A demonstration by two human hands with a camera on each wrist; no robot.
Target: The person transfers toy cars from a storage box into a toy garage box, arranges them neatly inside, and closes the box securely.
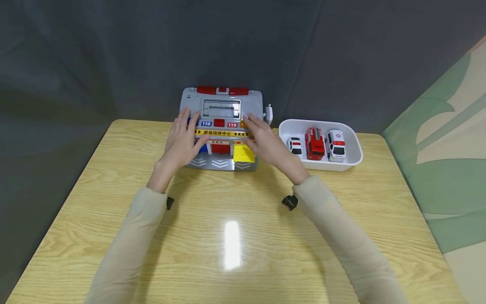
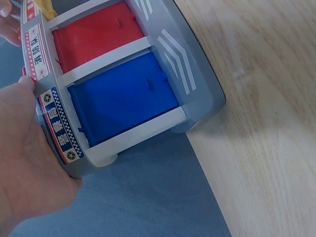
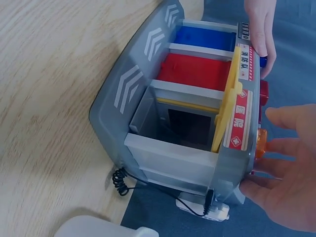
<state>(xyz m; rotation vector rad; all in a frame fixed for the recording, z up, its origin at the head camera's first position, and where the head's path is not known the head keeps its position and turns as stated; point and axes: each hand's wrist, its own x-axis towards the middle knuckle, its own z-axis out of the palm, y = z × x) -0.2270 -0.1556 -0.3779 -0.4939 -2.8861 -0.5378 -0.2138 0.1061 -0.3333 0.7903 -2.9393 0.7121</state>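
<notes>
A grey toy rescue station (image 1: 221,95) stands at the table's far edge with three bays along its front. Its red door (image 2: 98,37) and blue door (image 2: 123,98) are down, while the yellow door (image 3: 228,103) is swung up from a dark, hollow bay. My left hand (image 1: 181,141) rests on the station's left top, fingers stretched out and thumb toward the front. On the right side, my right hand (image 1: 267,141) lies over the top edge with loosely extended fingers. In the right wrist view its fingertips are at an orange button (image 3: 260,143).
Right of the station, a white tray (image 1: 351,164) holds a small white car (image 1: 294,145), a red fire truck (image 1: 314,145) and an ambulance (image 1: 336,145). A white handset (image 1: 268,114) hangs on the station's side, with a coiled black cord (image 3: 120,182). Dark cloth (image 1: 243,50) hangs behind.
</notes>
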